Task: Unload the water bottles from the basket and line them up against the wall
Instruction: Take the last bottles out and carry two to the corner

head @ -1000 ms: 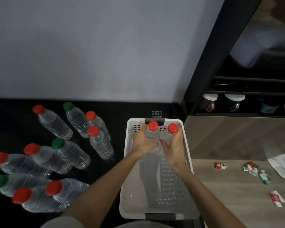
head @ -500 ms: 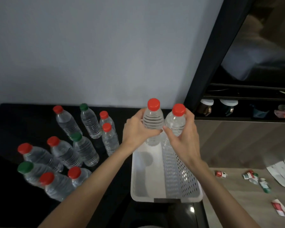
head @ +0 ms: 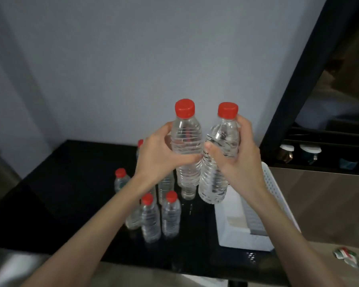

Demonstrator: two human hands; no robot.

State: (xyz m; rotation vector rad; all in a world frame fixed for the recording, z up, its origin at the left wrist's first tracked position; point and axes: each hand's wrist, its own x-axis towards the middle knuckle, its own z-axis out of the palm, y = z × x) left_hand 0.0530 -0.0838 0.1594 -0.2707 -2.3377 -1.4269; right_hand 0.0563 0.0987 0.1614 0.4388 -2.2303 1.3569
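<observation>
Near edge first: torn label scraps lie on the wooden top at lower right. Just beyond, the white basket sits at the right end of the black counter. Left of it, a cluster of standing bottles, red caps showing, partly hidden behind the left forearm. And up in the air, two more! The left hand curls round the left bottle, thumb across its front. The right hand grips the right bottle round its upper body. Both are upright, red-capped, side by side, above the counter between cluster and basket. Behind them, the plain grey wall.
</observation>
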